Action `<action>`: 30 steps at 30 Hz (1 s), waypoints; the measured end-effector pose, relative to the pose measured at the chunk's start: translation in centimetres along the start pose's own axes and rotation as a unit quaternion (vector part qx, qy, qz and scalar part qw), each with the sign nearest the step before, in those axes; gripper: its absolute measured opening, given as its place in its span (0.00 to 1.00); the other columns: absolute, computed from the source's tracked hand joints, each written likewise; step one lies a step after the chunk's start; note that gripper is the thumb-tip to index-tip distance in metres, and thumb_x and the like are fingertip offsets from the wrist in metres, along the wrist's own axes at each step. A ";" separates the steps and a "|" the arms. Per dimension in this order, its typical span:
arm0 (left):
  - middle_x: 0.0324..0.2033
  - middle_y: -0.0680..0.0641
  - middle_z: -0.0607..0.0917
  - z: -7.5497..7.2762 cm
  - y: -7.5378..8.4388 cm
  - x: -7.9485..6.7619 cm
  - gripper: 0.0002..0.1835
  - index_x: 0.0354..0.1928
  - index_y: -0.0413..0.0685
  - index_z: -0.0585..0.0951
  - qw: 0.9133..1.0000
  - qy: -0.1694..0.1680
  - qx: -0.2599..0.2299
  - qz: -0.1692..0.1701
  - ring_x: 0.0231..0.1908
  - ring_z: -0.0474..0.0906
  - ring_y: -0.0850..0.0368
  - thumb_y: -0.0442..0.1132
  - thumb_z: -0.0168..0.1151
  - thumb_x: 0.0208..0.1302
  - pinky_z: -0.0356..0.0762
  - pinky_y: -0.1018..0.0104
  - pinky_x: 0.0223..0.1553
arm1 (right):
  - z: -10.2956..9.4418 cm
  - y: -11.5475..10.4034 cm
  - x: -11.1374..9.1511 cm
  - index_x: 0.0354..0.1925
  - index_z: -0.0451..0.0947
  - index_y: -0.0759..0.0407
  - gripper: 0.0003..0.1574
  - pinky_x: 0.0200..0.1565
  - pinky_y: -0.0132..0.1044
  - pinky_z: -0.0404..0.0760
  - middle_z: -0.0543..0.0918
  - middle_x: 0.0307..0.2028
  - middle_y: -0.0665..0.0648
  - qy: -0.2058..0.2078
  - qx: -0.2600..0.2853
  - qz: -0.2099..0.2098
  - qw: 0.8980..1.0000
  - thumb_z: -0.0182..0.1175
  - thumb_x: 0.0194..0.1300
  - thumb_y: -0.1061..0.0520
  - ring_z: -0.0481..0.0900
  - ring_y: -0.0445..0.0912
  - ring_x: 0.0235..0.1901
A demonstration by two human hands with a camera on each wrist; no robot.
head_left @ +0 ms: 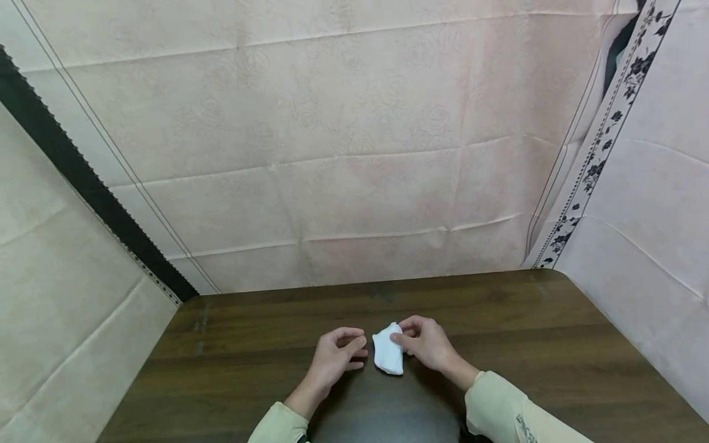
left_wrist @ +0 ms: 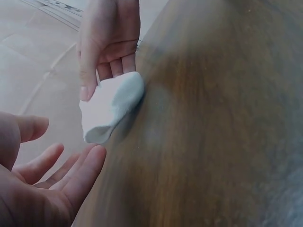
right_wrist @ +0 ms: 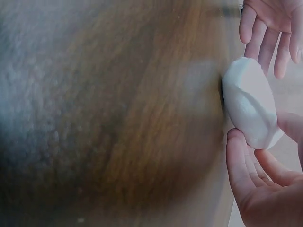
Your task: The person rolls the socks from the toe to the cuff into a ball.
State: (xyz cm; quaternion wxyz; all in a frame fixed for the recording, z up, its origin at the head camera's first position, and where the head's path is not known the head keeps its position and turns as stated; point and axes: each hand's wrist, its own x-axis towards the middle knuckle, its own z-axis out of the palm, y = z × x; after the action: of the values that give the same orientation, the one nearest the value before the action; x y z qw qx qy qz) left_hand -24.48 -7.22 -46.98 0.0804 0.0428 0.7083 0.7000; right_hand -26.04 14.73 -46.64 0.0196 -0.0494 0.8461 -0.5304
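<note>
A small white bundle [head_left: 388, 349], soft and folded like cloth, is at the middle of the brown wooden table [head_left: 249, 369]. My right hand [head_left: 428, 343] pinches its right side, thumb on the near face and fingers behind. In the left wrist view the bundle [left_wrist: 111, 106] shows a rolled edge with a fold at its lower end. My left hand [head_left: 335, 357] is just left of it, fingers loosely bent and holding nothing. From the right wrist view, the bundle [right_wrist: 251, 101] looks thick and rounded, with a crease along it.
Pale patterned cloth [head_left: 332, 154] hangs behind the table's far edge. More cloth panels stand at the left [head_left: 66, 295] and right [head_left: 648, 203], close to the table's sides. A dark strip [head_left: 94, 178] runs down the left panel, and a floral border [head_left: 604, 141] down the right one.
</note>
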 end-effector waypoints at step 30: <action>0.44 0.49 0.86 -1.6 1.2 0.4 0.10 0.48 0.46 0.85 0.960 0.044 0.234 0.148 0.42 0.83 0.52 0.40 0.67 0.68 0.82 0.56 0.42 | -2.1 -0.3 -0.4 0.50 0.81 0.62 0.22 0.32 0.39 0.79 0.83 0.35 0.52 0.024 -0.086 -0.002 0.996 0.71 0.63 0.51 0.81 0.45 0.34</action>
State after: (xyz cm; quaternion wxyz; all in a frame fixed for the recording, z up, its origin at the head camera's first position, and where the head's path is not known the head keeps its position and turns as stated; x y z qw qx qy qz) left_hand -25.20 -8.71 -45.74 -0.0680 0.1339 0.8407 0.5203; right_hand -25.82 16.47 -45.46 -0.0065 -0.0401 0.8889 -0.4563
